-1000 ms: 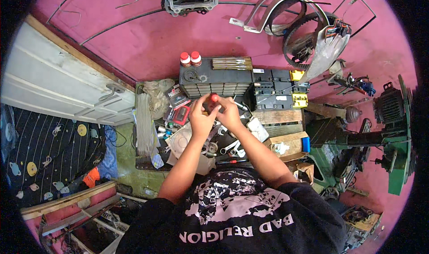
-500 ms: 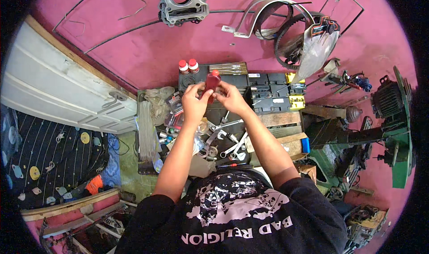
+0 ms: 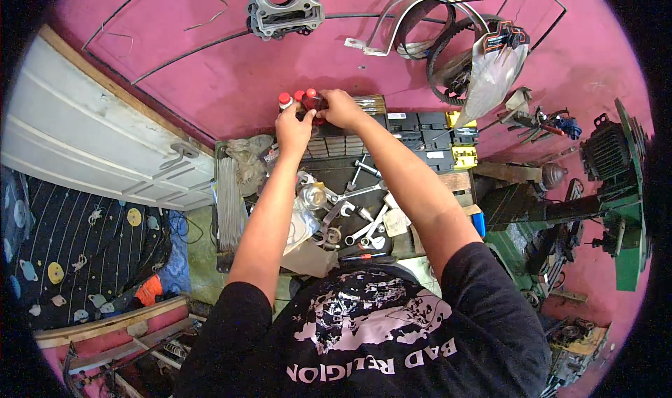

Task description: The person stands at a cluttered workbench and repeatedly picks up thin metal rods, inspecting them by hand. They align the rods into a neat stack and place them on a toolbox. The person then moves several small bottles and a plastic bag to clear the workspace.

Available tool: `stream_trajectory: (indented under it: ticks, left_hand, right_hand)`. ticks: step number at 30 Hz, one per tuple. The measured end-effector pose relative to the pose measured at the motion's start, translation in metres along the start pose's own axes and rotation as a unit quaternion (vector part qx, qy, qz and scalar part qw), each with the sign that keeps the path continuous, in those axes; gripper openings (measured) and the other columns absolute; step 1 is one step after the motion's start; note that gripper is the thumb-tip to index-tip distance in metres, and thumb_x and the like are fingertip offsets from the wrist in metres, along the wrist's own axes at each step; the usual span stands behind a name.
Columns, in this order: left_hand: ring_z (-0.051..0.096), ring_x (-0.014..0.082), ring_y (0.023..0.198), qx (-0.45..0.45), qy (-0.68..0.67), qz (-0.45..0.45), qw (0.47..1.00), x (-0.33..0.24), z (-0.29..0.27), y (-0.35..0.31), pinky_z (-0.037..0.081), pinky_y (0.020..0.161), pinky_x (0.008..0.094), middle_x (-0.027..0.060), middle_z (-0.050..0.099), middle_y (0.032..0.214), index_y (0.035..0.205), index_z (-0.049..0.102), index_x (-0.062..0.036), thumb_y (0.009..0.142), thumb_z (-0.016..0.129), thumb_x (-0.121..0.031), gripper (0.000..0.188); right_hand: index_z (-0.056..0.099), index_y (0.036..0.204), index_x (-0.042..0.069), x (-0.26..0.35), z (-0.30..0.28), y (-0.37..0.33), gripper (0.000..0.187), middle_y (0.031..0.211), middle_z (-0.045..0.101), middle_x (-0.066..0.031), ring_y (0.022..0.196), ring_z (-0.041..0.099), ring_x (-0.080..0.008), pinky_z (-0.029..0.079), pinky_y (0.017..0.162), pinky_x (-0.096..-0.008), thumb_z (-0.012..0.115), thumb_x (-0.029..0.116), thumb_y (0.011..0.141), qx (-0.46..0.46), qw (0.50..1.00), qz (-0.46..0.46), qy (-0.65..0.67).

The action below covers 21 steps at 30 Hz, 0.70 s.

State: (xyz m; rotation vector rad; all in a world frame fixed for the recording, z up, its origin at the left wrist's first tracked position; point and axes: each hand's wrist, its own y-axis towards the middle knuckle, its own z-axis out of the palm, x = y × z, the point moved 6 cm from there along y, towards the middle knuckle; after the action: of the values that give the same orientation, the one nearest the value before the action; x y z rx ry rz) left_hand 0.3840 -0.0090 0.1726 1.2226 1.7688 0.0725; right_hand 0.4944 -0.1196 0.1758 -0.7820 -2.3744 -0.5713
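Observation:
A small dark-red bottle with a red cap (image 3: 311,95) stands upright at the back of the bench. My right hand (image 3: 339,109) is closed round its right side. My left hand (image 3: 294,126) is closed at its lower left, with the thumb against it; the fingers partly hide the bottle's base. Just left of it are two white bottles with red caps (image 3: 285,100), partly covered by my left fingers. All three are on a black drawer organizer (image 3: 336,146), beside a row of slim metal tools (image 3: 371,105).
Nearer me lie several wrenches (image 3: 378,226), a clear round jar (image 3: 314,196) and a red-handled screwdriver (image 3: 365,256). Black and yellow cases (image 3: 434,139) stand to the right, before a green machine (image 3: 626,237). Belts (image 3: 448,62) and an engine cylinder block (image 3: 283,9) hang on the pink wall.
Both hands have moved forward and slightly left, bringing the red bottle from in front of the organizer to beside the white bottles. My arms are stretched further out.

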Motion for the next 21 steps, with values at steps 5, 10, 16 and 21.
stream_trajectory:
  ticks: [5,10,16,21]
  left_hand:
    - [0.071,0.0353,0.086,0.018,-0.011,-0.033,0.999,0.013,0.009,0.005,0.053,0.076,0.042,0.0202,0.073,0.097,0.105,0.072,-0.0011,0.082,0.079,-0.023,0.033]
    - [0.069,0.0358,0.083,0.003,0.006,-0.005,1.0,0.012,0.01,0.005,0.052,0.074,0.0437,0.018,0.073,0.091,0.103,0.072,-0.0028,0.082,0.079,-0.021,0.029]
    - [0.066,0.0366,0.077,-0.033,0.006,0.015,0.999,0.006,0.006,-0.002,0.05,0.072,0.0457,0.0164,0.071,0.083,0.101,0.072,-0.0043,0.082,0.078,-0.021,0.026]
    - [0.065,0.0347,0.076,-0.003,-0.027,-0.009,1.0,0.005,0.009,-0.002,0.051,0.071,0.0437,0.0178,0.071,0.086,0.102,0.073,-0.005,0.084,0.076,-0.02,0.024]
  right_hand:
    - [0.068,0.111,0.004,-0.002,0.002,0.002,0.041,0.1,0.071,-0.0226,0.101,0.066,-0.0418,0.052,0.089,-0.0509,0.079,0.02,0.075,-0.037,0.998,0.004,-0.056]
    - [0.068,0.116,0.007,0.005,-0.003,-0.005,0.042,0.099,0.07,-0.0204,0.101,0.064,-0.0396,0.051,0.089,-0.05,0.078,0.021,0.077,-0.044,0.994,0.021,-0.099]
    - [0.067,0.117,0.008,0.006,-0.005,-0.008,0.042,0.1,0.069,-0.0212,0.102,0.064,-0.039,0.05,0.09,-0.0493,0.077,0.021,0.079,-0.059,0.992,0.02,-0.114]
    - [0.066,0.121,0.008,0.003,-0.003,-0.01,0.045,0.099,0.068,-0.0224,0.102,0.063,-0.0404,0.051,0.09,-0.0501,0.077,0.022,0.08,-0.048,0.99,0.044,-0.129]
